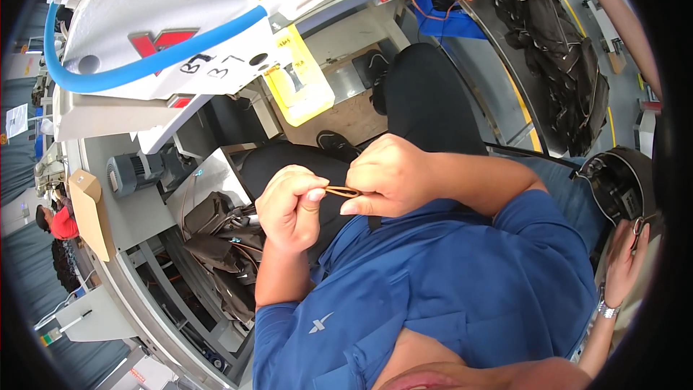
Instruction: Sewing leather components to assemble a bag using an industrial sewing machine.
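In front of my lap, a thin orange-brown strip (343, 191), bent into a narrow loop, stretches between my two hands. My left hand (287, 208) pinches one end between thumb and fingers. With curled fingers and the thumb underneath, my right hand (388, 175) grips the other end. The strip's ends are hidden inside the fingers. Beyond my hands stands a white sewing machine (209, 14) with a blue hose (162, 61) across it. A yellow plastic tray (315, 105) sits beside the machine.
Dark brown bags or fabric pieces (216, 224) lie at my left, with more dark pieces (559, 65) piled at the right. A grey motor (135, 173) is under the table. Near my right side, another person's hand (622, 263) holds small scissors (637, 227). A blue bin (458, 25) stands ahead.
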`<state>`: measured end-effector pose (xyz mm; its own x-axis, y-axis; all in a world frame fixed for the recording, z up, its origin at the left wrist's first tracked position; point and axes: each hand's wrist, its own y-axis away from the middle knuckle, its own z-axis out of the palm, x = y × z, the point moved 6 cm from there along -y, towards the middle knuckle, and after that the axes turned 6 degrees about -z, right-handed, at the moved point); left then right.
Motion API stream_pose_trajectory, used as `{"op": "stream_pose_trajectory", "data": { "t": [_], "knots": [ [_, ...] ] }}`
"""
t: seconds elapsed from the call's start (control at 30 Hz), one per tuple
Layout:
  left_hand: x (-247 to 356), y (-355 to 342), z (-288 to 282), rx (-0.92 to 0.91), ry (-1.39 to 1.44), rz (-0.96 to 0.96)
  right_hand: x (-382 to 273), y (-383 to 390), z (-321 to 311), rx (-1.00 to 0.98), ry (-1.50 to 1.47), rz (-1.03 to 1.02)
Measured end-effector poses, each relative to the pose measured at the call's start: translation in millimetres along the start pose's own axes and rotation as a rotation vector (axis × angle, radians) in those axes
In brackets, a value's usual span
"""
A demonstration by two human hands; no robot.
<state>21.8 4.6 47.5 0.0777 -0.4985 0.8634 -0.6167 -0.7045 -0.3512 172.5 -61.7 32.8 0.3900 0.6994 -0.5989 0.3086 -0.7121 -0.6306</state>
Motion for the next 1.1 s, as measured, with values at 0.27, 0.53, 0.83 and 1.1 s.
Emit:
{"op": "stream_pose_trajectory", "data": {
  "t": [0.27,0.53,0.83,1.1],
  "knots": [
    [-12.1,6.9,3.5,0.008,0.223,-0.153,-11.1,-2.0,1.1,0.048,0.060,-0.107],
    [-12.9,4.1,7.1,-0.034,0.205,-0.195,-7.4,-4.8,-0.7,0.014,0.038,-0.094],
    [-6.6,-3.4,11.5,-0.194,-0.015,-0.043,-6.7,-0.3,2.3,-0.025,0.038,-0.061],
    [-5.4,1.7,14.0,-0.169,0.033,-0.079,-6.3,-2.6,3.8,-0.092,-0.072,0.034]
  ]
}}
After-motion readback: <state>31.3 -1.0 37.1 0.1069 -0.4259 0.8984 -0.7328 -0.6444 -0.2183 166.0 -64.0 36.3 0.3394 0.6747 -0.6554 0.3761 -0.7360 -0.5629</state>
